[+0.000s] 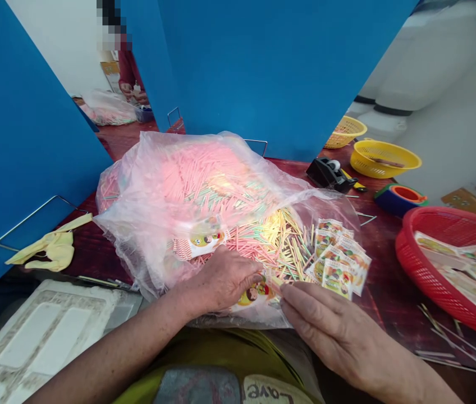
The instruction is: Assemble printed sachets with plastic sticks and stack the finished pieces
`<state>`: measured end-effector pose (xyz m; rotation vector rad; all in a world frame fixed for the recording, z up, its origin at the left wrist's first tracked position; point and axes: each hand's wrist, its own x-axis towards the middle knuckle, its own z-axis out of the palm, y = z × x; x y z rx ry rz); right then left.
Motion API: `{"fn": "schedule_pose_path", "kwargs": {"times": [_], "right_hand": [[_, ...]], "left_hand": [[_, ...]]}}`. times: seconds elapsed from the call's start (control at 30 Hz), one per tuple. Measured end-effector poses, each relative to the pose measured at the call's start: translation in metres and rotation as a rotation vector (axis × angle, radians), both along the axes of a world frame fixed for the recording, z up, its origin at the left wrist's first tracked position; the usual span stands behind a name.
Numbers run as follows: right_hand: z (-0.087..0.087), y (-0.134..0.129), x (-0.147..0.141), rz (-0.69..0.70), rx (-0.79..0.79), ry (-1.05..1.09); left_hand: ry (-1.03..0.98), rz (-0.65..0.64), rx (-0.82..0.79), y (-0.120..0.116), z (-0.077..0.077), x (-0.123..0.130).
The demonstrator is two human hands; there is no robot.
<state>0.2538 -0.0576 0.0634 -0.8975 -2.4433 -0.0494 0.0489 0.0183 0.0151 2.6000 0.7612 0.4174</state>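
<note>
Head view: narrow pinch at a packet beside a full bag

I see the left hand narrowly pinching a paper packet on a plastic bag of coloured sticks; I cannot tell whether the right hand grips. A slumping bag could spill sticks. A red basket holds printed cards.

A yellow-green top — a grey patch and a cream tag lettered "Love" across its front
</note>
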Motion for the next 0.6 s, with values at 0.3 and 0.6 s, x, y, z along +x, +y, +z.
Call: {"fn": "schedule_pose_path", "kwargs": {"times": [0.3, 0.6], "right_hand": [[-0.038, 0.0, -0.01, -0.183, -0.188, 0.338], [-0.032, -0.024, -0.022, -0.386, -0.087, 0.204]], "left_hand": [[-0.281, -0.071, -0.006, -0.007, -0.012, 0.005], [-0.586, -0.078, 0.069, -0.013, -0.021, 0.012]]}}
